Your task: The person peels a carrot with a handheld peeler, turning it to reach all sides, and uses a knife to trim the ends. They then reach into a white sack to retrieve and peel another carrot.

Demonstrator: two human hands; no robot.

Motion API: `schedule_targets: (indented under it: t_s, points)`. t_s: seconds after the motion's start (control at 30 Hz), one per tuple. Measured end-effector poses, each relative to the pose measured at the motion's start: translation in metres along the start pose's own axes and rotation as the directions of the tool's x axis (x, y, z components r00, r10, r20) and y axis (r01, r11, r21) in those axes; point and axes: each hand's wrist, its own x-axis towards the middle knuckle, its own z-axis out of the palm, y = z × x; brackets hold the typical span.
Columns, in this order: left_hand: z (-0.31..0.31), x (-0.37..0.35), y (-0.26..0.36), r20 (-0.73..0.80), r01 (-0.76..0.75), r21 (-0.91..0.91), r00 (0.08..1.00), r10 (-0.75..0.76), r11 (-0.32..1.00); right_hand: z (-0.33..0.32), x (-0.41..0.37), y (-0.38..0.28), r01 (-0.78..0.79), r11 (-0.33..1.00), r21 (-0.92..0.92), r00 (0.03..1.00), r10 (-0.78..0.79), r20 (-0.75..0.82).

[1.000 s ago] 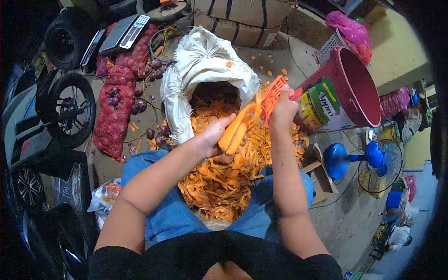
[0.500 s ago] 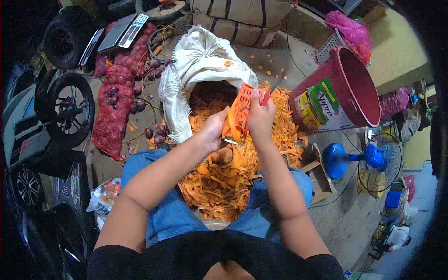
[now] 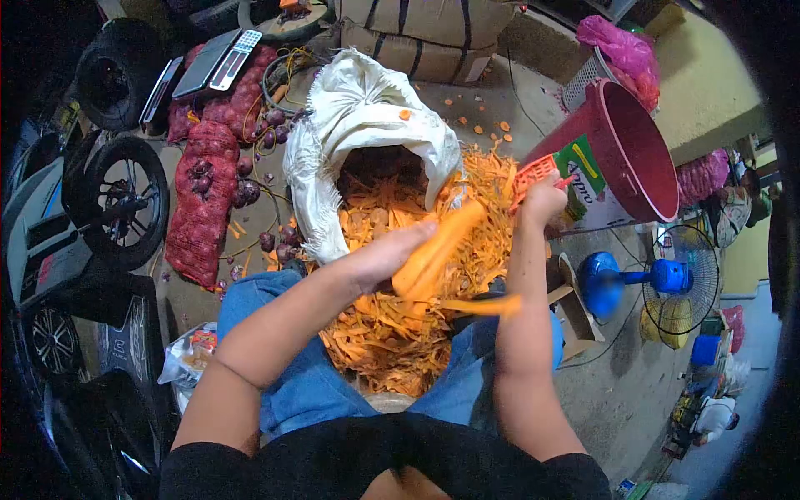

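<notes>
My left hand [image 3: 387, 260] is closed round a thick peeled carrot [image 3: 440, 250], slightly blurred and pointing up to the right. My right hand [image 3: 543, 202] grips a red plastic peeler [image 3: 533, 173] with holes in its body, apart from the carrot and in front of the bucket. A long strip of carrot peel [image 3: 492, 306] hangs in the air near my right forearm. Below lies a heap of carrot peelings [image 3: 379, 337] between my knees. Behind it a white woven sack [image 3: 325, 187] lies with its mouth open toward me, carrot pieces inside.
A dark red bucket [image 3: 604, 125] leans at the right, with a blue fan [image 3: 658, 277] and a cardboard box [image 3: 575, 321] nearby. Red net bags of onions [image 3: 200, 217], a scale [image 3: 218, 62] and a motorbike wheel [image 3: 125, 200] are at the left.
My right hand has moved right with the peeler, away from the carrot. The carrot, earlier mostly hidden behind the peeler, now shows in my left hand, and a peel strip hangs loose.
</notes>
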Motion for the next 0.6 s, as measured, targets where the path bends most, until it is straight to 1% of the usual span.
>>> schedule_targets:
  t_s: [0.03, 0.07, 0.1, 0.13, 0.17, 0.2, 0.23, 0.27, 0.3, 0.33, 0.37, 0.4, 0.43, 0.47, 0.5, 0.57, 0.6]
  points:
    - [-0.006, 0.004, 0.002, 0.0, -0.003, -0.005, 1.0, 0.003, 1.0, -0.003, -0.001, -0.006, -0.062, 0.996, 0.066, 0.997, 0.065, -0.032]
    - [-0.01, 0.006, 0.004, -0.106, -0.009, -0.028, 0.994, 0.006, 1.0, -0.007, -0.004, -0.012, -0.038, 0.993, 0.108, 0.999, 0.034, 0.04]
    - [-0.014, 0.009, 0.006, -0.211, -0.017, -0.048, 0.977, 0.006, 0.999, -0.009, -0.011, -0.02, -0.037, 0.994, 0.106, 0.999, 0.033, 0.042]
    - [-0.021, 0.013, 0.006, -0.177, 0.0, -0.141, 0.984, -0.025, 0.99, -0.01, -0.017, -0.027, -0.018, 0.967, 0.254, 0.993, -0.013, 0.121]
    - [-0.024, 0.017, 0.005, -0.176, -0.004, -0.142, 0.984, -0.021, 0.99, -0.009, -0.022, -0.032, -0.01, 0.918, 0.397, 0.979, -0.071, 0.19]
    - [-0.027, 0.02, 0.003, -0.169, -0.021, -0.238, 0.985, -0.02, 0.971, -0.006, -0.026, -0.026, 0.031, 0.878, 0.477, 0.949, -0.176, 0.262]
    - [-0.028, 0.022, 0.002, -0.162, -0.037, -0.331, 0.987, -0.018, 0.943, -0.008, -0.044, -0.041, -0.134, 0.838, 0.529, 0.916, -0.098, 0.389]
    - [-0.027, 0.023, 0.002, -0.159, -0.027, -0.375, 0.987, -0.036, 0.927, -0.013, -0.066, -0.056, -0.3, 0.778, 0.552, 0.857, -0.034, 0.514]
    - [-0.027, 0.026, -0.002, -0.161, -0.032, -0.377, 0.986, -0.032, 0.926, -0.018, -0.081, -0.061, -0.309, 0.849, 0.428, 0.82, 0.011, 0.572]
    - [-0.028, 0.032, -0.008, -0.126, -0.036, -0.438, 0.992, -0.022, 0.898, -0.021, -0.093, -0.064, -0.312, 0.903, 0.297, 0.781, 0.065, 0.621]
    - [-0.029, 0.035, -0.012, -0.092, -0.035, -0.495, 0.996, -0.012, 0.868, -0.018, -0.104, -0.065, -0.317, 0.899, 0.301, 0.778, 0.066, 0.625]
    - [-0.025, 0.035, -0.011, -0.067, -0.048, -0.515, 0.998, 0.016, 0.856, -0.015, -0.112, -0.063, -0.326, 0.881, 0.344, 0.762, 0.029, 0.647]
    - [-0.024, 0.037, -0.012, -0.069, -0.048, -0.514, 0.998, 0.015, 0.857, -0.014, -0.116, -0.062, -0.334, 0.86, 0.386, 0.747, -0.009, 0.665]
    - [-0.023, 0.038, -0.014, -0.094, -0.065, -0.519, 0.995, 0.019, 0.852, -0.017, -0.115, -0.063, -0.295, 0.885, 0.36, 0.73, -0.034, 0.682]
    - [-0.024, 0.039, -0.015, -0.12, -0.085, -0.525, 0.992, 0.025, 0.847, -0.018, -0.115, -0.064, -0.298, 0.884, 0.36, 0.728, -0.033, 0.684]
    - [-0.024, 0.037, -0.014, -0.096, -0.077, -0.557, 0.995, 0.028, 0.827, -0.019, -0.113, -0.065, -0.398, 0.823, 0.405, 0.731, 0.017, 0.682]
    - [-0.023, 0.037, -0.013, -0.11, -0.085, -0.557, 0.994, 0.028, 0.826, -0.017, -0.114, -0.062, -0.398, 0.824, 0.403, 0.731, 0.019, 0.682]
